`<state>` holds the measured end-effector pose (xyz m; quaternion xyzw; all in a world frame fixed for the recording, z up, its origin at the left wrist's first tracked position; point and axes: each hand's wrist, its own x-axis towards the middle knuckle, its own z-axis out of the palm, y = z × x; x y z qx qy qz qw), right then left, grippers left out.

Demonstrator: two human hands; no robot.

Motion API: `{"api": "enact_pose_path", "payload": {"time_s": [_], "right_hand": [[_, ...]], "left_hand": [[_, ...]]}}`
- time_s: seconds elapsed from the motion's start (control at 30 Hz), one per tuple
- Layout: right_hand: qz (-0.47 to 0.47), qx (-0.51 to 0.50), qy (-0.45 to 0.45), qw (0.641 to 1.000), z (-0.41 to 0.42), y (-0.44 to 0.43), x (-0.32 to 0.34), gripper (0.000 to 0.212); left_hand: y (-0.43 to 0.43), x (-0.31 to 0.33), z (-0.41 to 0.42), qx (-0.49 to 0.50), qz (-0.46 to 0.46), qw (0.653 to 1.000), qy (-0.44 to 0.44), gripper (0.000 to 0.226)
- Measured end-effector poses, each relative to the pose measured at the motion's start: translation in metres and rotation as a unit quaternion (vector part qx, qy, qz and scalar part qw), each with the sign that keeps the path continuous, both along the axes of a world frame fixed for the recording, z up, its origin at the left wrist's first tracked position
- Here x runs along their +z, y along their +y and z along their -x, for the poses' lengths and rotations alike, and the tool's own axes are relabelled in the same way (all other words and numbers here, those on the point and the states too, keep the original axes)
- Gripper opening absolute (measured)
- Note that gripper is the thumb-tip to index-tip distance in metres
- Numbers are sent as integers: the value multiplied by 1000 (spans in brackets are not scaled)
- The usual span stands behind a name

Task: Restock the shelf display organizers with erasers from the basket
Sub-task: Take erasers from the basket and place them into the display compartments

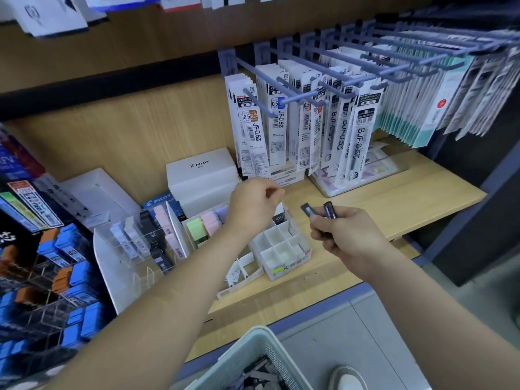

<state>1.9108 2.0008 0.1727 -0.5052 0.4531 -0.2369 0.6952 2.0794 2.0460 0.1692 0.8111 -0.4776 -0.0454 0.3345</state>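
Note:
My right hand [344, 233] grips two small dark erasers [319, 211] in sleeves, held over the wooden shelf just right of a white divided organizer [284, 249]. That organizer has several bare cells; one dark eraser [279, 218] stands in a back cell. My left hand [253, 205] hovers above the organizer's back edge with its fingers curled; whether it holds anything is hidden. A pale grey mesh basket [247, 358] with dark packaged erasers sits at the bottom of the view, below the shelf.
A clear acrylic organizer [135, 249] with white, black and pink erasers stands to the left, beside pastel erasers [208, 223]. A white Pilot box [201, 175] sits behind. Refill packs hang on blue hooks [309, 88] above. Blue and orange packs [64, 271] fill a rack at far left.

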Motion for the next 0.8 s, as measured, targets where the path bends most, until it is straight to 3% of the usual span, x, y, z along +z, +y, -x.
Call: {"api": "enact_pose_path", "payload": {"time_s": [0.1, 0.2, 0.37, 0.5, 0.67, 0.8], "right_hand": [[-11, 17, -18, 1000, -2, 1, 9, 5], [-44, 19, -54, 997, -5, 3, 16, 10], [-120, 1, -109, 987, -6, 5, 26, 22], [-140, 3, -137, 981, -7, 7, 28, 26], [-141, 25, -177, 974, -11, 8, 28, 27], [-131, 45, -190, 972, -14, 10, 27, 28]], "left_hand": [[16, 20, 13, -43, 53, 957, 282, 16], [31, 28, 24, -79, 44, 938, 335, 12], [47, 37, 28, -32, 126, 884, 448, 8], [54, 41, 31, -28, 139, 872, 468, 10], [58, 44, 38, -47, 80, 914, 394, 32], [57, 47, 45, -99, 67, 918, 379, 49]]}}
